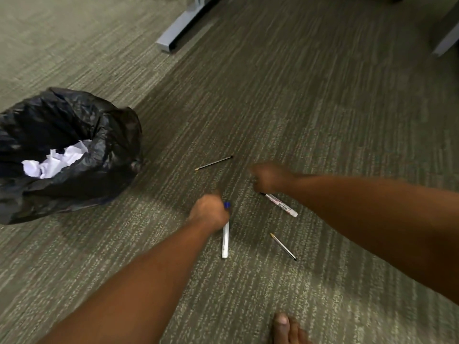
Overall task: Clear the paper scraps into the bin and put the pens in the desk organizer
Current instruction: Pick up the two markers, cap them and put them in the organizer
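Several pens lie on the grey-green carpet. My left hand [210,212] is closed around a white pen with a blue cap [225,240], whose barrel points toward me. My right hand [269,177] is closed on the black end of a white marker [282,205] that slants down to the right. A thin black pen [213,163] lies beyond both hands. Another thin pen with a gold tip [283,246] lies nearer to me on the right. A bin lined with a black bag [104,145] stands at the left, with crumpled white paper scraps [54,161] inside.
Grey metal desk feet stand at the top centre [173,36] and top right [445,42]. My bare foot [288,330] shows at the bottom edge. No desk organizer is in view.
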A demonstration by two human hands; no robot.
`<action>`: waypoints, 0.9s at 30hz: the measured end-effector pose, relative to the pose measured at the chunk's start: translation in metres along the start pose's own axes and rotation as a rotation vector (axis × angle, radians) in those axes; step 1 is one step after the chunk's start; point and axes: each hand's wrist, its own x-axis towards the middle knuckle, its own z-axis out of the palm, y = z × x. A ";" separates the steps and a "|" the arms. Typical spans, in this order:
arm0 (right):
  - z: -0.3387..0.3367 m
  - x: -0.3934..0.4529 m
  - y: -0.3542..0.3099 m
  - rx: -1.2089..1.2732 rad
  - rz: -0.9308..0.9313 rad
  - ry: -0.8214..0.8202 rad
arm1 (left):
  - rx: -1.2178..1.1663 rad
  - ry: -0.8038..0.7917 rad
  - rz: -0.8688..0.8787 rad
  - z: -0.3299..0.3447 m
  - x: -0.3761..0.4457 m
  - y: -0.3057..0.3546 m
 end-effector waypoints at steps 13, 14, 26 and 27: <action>0.026 -0.007 0.007 0.005 0.015 0.046 | -0.048 0.055 -0.165 0.014 -0.025 0.005; 0.023 -0.007 0.008 0.034 0.017 0.067 | -0.065 0.073 -0.163 0.010 -0.026 0.005; -0.075 -0.017 -0.037 0.350 0.151 0.281 | -0.229 0.349 -0.074 -0.080 -0.061 0.020; -0.087 -0.025 -0.042 0.359 0.163 0.282 | -0.242 0.360 -0.070 -0.094 -0.068 0.021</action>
